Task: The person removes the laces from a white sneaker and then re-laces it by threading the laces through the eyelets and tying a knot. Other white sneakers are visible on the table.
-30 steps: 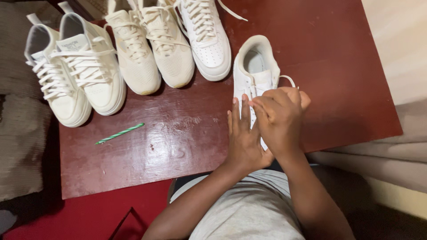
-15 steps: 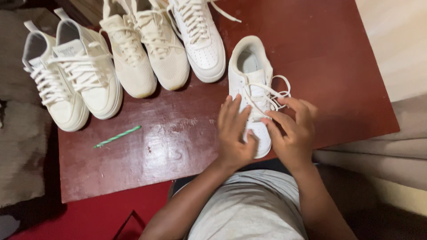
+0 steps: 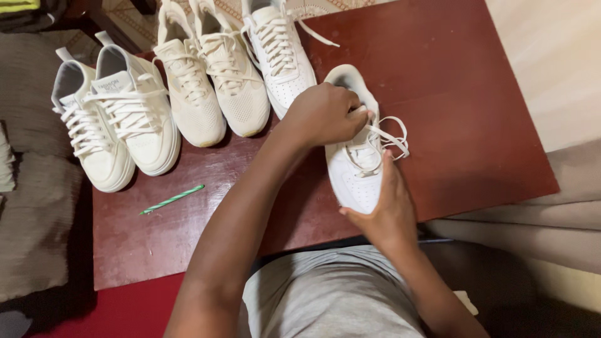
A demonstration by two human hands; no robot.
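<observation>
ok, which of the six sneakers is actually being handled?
The white sneaker at far right, apart from the row: left hand at its tongue, right hand cupping its toe. The rest stand untouched.

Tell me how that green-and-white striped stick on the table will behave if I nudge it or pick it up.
The striped stick looks thin and round, so a sideways nudge would probably roll it across the smooth red table. It lies nearly straight, so it is likely fairly stiff, and so slender that it should feel very light. Lying flat, it may be fiddly to pinch up.
</observation>
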